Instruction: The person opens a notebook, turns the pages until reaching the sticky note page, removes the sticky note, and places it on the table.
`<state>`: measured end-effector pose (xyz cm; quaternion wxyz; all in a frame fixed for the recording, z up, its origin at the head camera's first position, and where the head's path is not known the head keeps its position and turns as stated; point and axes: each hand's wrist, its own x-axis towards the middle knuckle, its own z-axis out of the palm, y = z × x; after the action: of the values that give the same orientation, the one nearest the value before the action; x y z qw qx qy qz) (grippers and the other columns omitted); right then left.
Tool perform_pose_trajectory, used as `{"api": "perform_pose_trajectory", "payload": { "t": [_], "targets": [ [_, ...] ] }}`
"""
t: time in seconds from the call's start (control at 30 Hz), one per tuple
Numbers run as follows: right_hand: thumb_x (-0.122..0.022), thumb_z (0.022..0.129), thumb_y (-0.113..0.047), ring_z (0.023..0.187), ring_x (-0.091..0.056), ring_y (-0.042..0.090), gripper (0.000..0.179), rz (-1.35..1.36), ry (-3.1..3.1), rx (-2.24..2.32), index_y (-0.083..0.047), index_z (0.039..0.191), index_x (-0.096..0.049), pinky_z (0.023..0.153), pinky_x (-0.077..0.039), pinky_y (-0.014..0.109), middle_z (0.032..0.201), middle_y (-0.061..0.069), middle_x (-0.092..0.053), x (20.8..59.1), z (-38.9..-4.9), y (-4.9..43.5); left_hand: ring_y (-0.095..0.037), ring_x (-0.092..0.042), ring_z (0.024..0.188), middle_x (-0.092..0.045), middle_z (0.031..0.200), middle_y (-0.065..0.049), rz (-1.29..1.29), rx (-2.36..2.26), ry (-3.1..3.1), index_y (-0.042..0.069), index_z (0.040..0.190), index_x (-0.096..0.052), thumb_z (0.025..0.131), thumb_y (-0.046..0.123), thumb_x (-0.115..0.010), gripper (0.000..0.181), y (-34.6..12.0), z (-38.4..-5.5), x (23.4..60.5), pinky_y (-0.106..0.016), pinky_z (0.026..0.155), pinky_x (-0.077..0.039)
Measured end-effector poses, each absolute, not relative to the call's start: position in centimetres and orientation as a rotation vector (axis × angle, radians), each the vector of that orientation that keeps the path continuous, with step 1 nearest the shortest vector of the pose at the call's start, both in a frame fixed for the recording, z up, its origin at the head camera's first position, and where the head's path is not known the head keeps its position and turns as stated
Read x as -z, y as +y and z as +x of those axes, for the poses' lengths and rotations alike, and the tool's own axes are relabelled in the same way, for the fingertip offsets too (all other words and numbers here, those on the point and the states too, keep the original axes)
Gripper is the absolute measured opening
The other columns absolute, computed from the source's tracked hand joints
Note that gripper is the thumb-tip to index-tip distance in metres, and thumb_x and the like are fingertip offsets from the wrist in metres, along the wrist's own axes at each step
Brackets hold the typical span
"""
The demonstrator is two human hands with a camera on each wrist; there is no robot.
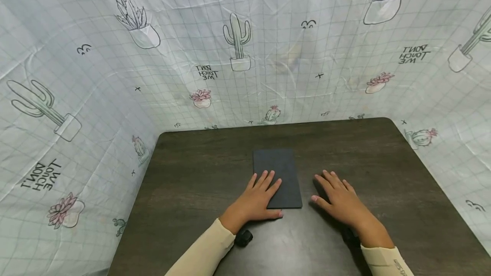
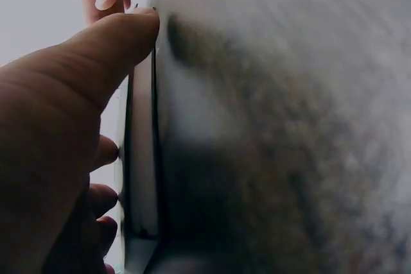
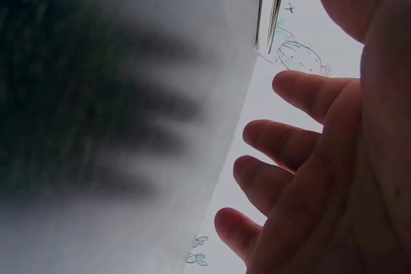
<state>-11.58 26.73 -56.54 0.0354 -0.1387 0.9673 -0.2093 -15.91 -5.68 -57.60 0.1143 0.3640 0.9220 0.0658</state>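
Note:
A thin black hardcover notebook (image 1: pixel 279 161) lies closed on the dark wooden table (image 1: pixel 192 191), in front of the person. The left hand (image 1: pixel 256 199) rests on its near left part, with fingers spread over the cover and the thumb beside the near edge. In the left wrist view, pale pages of the notebook (image 2: pixel 144 145) show between dark covers, with the thumb (image 2: pixel 122 40) at one end. The right hand (image 1: pixel 343 205) is held to the right of the notebook, its fingers spread, holding nothing. In the right wrist view these fingers (image 3: pixel 282 142) stand apart from the tabletop.
A light curtain (image 1: pixel 172 33) printed with cacti and a grid surrounds the table on the far and side edges. A small black device (image 1: pixel 243 238) sits under the left wrist, and another dark one (image 1: pixel 350 237) is under the right wrist.

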Motion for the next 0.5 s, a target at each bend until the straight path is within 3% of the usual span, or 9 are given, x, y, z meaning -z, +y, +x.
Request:
{"api": "perform_pose_trajectory", "payload": {
  "t": [0.5],
  "targets": [
    [-0.061, 0.108, -0.057, 0.159, -0.024, 0.053, 0.079, -0.396, 2.948, 0.629, -0.009, 0.167, -0.041, 0.121, -0.017, 0.077, 0.173, 0.028, -0.029, 56.59, -11.64, 26.73, -0.028, -0.001, 0.169, -0.002, 0.183, -0.008, 1.071, -0.208, 2.714, 0.024, 0.176, -0.010, 0.105, 0.071, -0.052, 0.095, -5.82, -15.94, 57.64, -0.057, 0.134, -0.006]
  ]
}}
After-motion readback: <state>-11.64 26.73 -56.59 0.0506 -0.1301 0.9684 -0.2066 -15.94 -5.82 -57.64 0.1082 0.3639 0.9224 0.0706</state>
